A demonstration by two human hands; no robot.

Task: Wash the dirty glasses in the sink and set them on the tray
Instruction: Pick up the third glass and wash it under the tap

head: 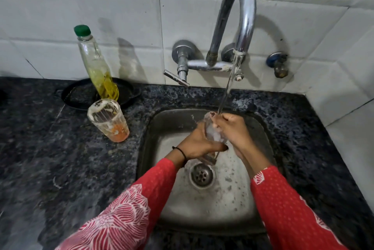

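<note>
- left hand [199, 144] wrapped round lower part of clear glass [213, 131], over sink [261, 126]
- right hand [232, 130] gripping glass at rim end, fingers curled, under water stream [227, 89] from tap [240, 17]
- second glass [108, 120] with orange residue upright on counter [60, 148], left of sink
- bottle [95, 61] with yellow liquid behind it, on dark tray [81, 93]

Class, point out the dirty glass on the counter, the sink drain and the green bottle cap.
dirty glass [108, 121], head view, middle of its ribbed side
sink drain [201, 175], head view, centre of the strainer
green bottle cap [82, 30], head view, cap's side
</note>
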